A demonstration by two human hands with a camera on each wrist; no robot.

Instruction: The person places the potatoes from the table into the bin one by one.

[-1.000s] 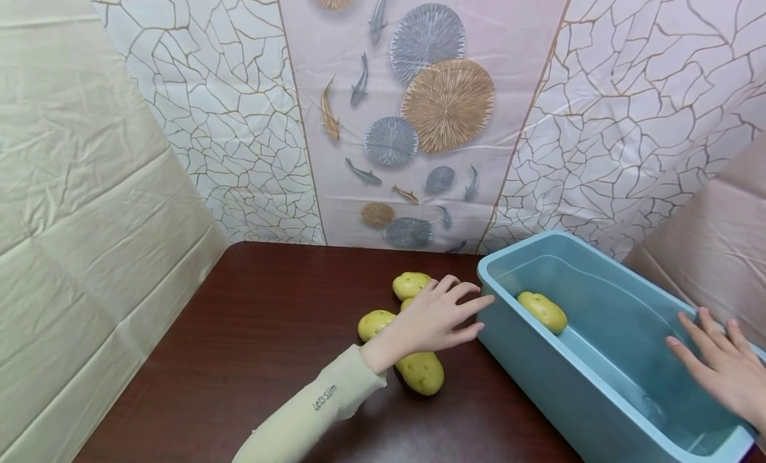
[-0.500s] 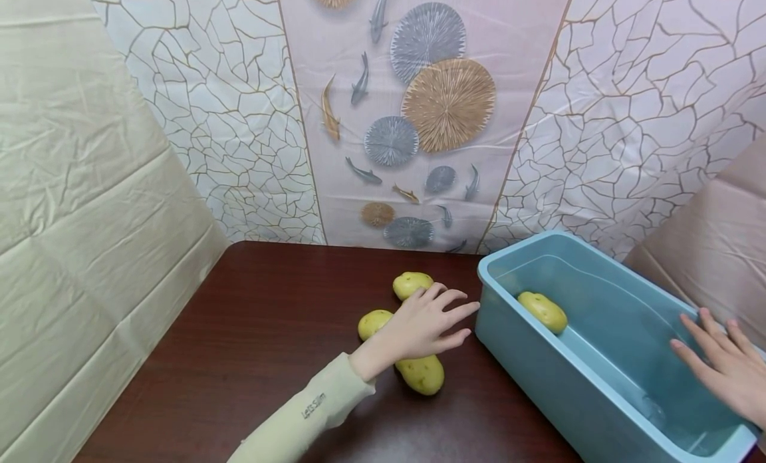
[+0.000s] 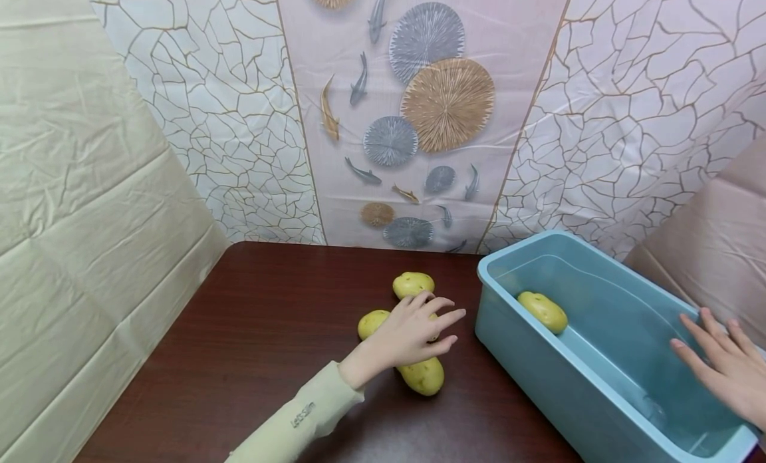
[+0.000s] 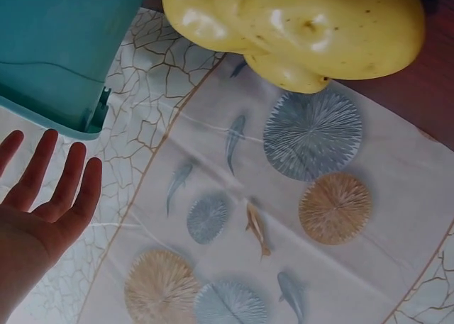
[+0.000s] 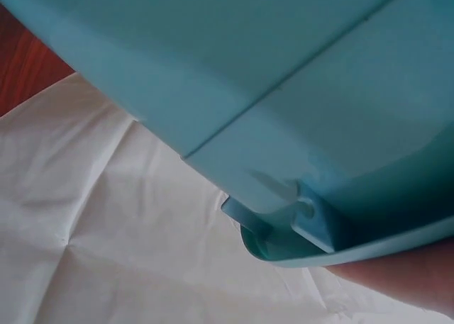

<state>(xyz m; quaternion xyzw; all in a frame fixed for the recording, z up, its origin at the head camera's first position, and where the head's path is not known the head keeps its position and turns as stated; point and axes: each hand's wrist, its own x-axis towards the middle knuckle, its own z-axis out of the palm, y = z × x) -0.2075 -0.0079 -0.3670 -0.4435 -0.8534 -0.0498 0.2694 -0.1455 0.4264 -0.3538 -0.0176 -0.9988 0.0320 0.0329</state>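
Note:
Spread over a cluster of potatoes on the table is my left hand [image 3: 409, 333], its fingers loosely extended and holding nothing. Potatoes show around it: one at the back [image 3: 413, 285], another to the left [image 3: 372, 323] and a larger one in front [image 3: 423, 376]; a further one is mostly hidden under the hand. In the left wrist view the hand [image 4: 46, 214] is apart from the yellow potatoes [image 4: 319, 26]. A blue plastic bin [image 3: 532, 356] stands to the right with one potato [image 3: 542, 311] inside. My right hand [image 3: 727, 366] lies over its right rim, fingers extended.
The dark red-brown table [image 3: 257, 356] carries everything. A patterned cloth [image 3: 371, 183] hangs behind its back edge, and a pale cloth [image 3: 102, 263] runs along the left side. In the right wrist view the bin's outer wall [image 5: 234, 76] and lip fill much of the picture.
My left hand has moved left, away from the bin, and slightly down toward the potatoes. More of the back potato shows now. The right hand stays nearly still at the bin.

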